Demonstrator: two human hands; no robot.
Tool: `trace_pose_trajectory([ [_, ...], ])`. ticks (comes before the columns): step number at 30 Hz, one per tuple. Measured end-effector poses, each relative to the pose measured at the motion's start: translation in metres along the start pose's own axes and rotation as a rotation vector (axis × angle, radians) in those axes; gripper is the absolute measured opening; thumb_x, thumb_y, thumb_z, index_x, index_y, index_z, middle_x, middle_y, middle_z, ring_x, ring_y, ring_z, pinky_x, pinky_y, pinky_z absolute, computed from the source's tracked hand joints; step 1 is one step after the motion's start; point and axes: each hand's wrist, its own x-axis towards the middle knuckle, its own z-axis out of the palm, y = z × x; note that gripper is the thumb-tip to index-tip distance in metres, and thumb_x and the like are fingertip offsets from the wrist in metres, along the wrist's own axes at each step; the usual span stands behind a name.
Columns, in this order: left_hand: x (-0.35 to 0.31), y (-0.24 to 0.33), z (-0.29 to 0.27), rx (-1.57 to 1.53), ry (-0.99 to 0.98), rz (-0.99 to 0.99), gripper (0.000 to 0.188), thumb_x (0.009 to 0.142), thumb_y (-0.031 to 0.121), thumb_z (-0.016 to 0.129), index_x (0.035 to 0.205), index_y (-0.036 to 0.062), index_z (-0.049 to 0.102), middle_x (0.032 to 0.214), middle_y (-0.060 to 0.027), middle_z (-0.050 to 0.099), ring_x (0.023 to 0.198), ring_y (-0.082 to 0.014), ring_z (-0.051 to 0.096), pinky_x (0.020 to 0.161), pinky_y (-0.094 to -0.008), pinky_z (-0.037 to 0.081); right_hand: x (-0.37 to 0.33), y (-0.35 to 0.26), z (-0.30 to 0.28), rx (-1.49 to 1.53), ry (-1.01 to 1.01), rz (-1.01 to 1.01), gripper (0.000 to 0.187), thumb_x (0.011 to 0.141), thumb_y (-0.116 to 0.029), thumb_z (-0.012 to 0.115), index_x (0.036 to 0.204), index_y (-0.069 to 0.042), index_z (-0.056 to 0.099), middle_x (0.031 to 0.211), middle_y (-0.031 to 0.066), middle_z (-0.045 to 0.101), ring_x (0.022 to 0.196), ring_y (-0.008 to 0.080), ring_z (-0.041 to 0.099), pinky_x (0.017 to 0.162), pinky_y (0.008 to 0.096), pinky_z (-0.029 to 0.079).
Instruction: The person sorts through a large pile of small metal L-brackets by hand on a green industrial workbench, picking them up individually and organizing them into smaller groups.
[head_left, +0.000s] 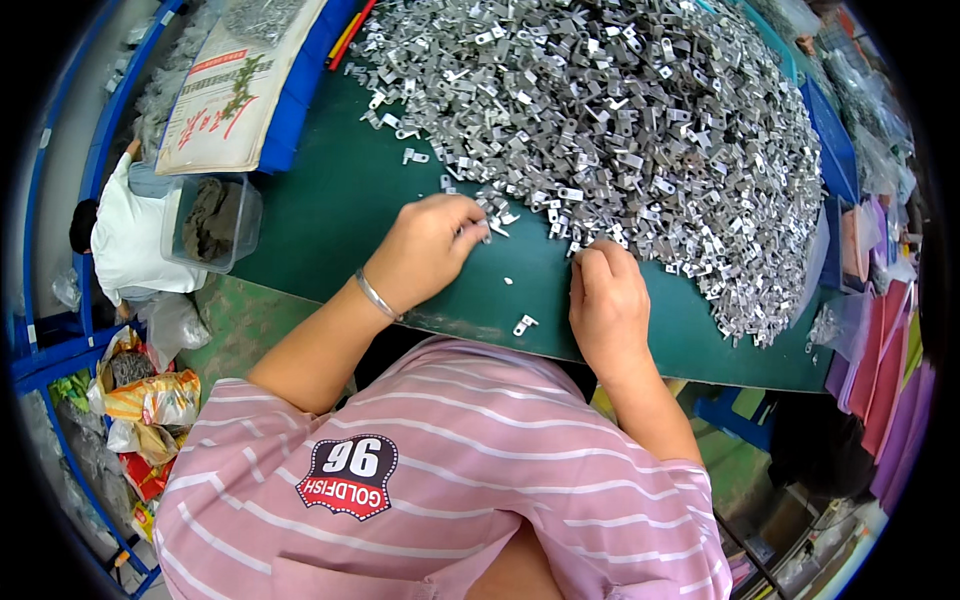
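A large heap of small bent metal brackets, silvery and with holes, lies on the green tabletop. At its near left edge, my left hand pinches a small metal bracket between thumb and fingers, with loose brackets beside the fingertips. My right hand is closed at the heap's near edge, thumb and fingertips together; what they hold is mostly hidden. One stray bracket lies between my hands near the table's front edge, with a tiny pale scrap farther back.
Papers rest on a blue bin at the far left. A clear tub with grey contents stands left of the table. Another person in white is beyond it. Plastic bags fill the lower left; coloured sheets hang at the right.
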Motion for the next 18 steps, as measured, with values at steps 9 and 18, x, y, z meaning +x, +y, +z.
trace_pose_trajectory([
  [9, -0.003, 0.007, 0.011, -0.209, 0.1, -0.106, 0.008, 0.081, 0.004, 0.064, 0.088, 0.0006, 0.064, 0.077, -0.0068, 0.062, 0.066, -0.0132, 0.058, 0.058, -0.0262, 0.045, -0.003, 0.002, 0.002, 0.02, 0.071, -0.02, 0.023, 0.072, -0.002, 0.067, 0.093, -0.002, 0.058, 0.089, 0.0107, 0.058, 0.078, 0.0287, 0.055, 0.066, 0.0378, 0.044],
  [18, -0.007, 0.015, 0.022, 0.05, -0.024, -0.013, 0.024, 0.067, 0.011, 0.076, 0.082, 0.0019, 0.06, 0.071, -0.0092, 0.053, 0.062, -0.0239, 0.055, 0.056, -0.0343, 0.045, -0.003, 0.004, 0.007, 0.076, -0.019, -0.073, 0.026, 0.074, -0.002, 0.065, 0.099, 0.0, 0.057, 0.087, 0.0126, 0.057, 0.079, 0.0302, 0.056, 0.066, 0.0387, 0.044],
])
